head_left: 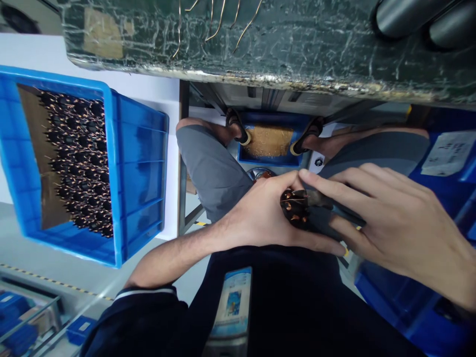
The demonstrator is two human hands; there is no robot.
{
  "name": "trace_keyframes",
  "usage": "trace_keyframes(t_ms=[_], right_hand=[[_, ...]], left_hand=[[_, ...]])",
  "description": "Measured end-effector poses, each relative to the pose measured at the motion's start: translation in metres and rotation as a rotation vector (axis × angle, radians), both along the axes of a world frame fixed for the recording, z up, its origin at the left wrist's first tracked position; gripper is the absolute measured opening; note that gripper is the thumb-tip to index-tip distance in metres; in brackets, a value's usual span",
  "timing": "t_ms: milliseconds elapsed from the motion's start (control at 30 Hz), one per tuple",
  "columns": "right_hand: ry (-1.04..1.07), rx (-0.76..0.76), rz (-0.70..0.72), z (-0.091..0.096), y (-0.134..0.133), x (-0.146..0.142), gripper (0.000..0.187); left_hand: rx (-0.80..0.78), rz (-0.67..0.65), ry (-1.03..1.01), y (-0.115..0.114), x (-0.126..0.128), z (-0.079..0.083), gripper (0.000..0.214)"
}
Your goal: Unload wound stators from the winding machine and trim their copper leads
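Observation:
My left hand (260, 213) is wrapped around a dark round coil with copper windings (293, 208), held over my lap. My right hand (394, 223) grips a small dark hand tool (327, 203) with a yellow-tipped handle, its nose touching the coil. Both hands meet just below the edge of a worn green workbench (282, 39), where several bent copper wire ends (219, 20) lie.
A blue crate (137, 163) at the left is packed with several similar dark coils on cardboard. A smaller blue tray (267, 141) with copper scraps sits between my sandalled feet. More blue bins (409, 302) stand at the right, and grey cylinders (409, 17) rest at the bench's top right.

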State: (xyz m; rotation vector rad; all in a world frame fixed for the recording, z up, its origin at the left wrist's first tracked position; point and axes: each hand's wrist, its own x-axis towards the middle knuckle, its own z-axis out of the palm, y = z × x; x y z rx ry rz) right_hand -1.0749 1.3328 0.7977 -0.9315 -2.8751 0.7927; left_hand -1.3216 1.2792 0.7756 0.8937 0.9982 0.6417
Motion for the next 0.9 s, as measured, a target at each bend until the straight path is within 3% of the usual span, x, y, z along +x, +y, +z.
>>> trace_keyframes(t_ms=[200, 433, 600, 833, 900], right_hand=[[0.049, -0.026, 0.023, 0.000, -0.008, -0.002, 0.080], [0.040, -0.077, 0.010, 0.001, -0.005, 0.001, 0.071], [0.066, -0.279, -0.001, -0.010, 0.007, 0.005, 0.064], [0.291, -0.360, -0.156, -0.023, -0.006, -0.008, 0.067], [0.318, -0.403, -0.183, -0.024, -0.012, -0.014, 0.052]], left_hand=[[0.051, -0.004, 0.137, -0.007, 0.003, 0.004, 0.064], [-0.001, -0.014, -0.022, -0.005, 0.004, 0.001, 0.050], [-0.112, -0.114, -0.274, 0.000, 0.004, -0.015, 0.038], [-0.524, 0.174, -0.600, -0.020, 0.024, -0.050, 0.060], [-0.541, 0.188, -0.633, -0.026, 0.029, -0.054, 0.068]])
